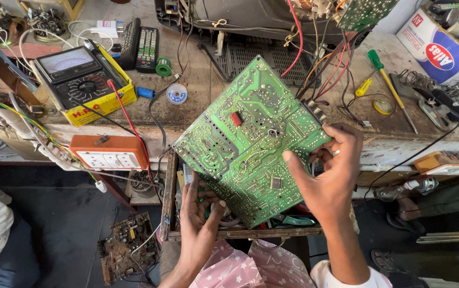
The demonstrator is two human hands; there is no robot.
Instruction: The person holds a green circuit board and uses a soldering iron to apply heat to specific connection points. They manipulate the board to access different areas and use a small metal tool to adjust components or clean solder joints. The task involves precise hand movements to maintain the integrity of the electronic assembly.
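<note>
Green circuit board [248,141] in both hands, multimeter [77,80] nearby.

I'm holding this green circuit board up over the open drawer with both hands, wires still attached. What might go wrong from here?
1. The red and orange wires run taut from the circuit board toward the chassis behind; tilting further may strain them.
2. The left hand supports only the lower edge and the right hand pinches one side, so the board could slip into the drawer.
3. Fingers rest on the solder side, where sharp leads may prick.
</note>
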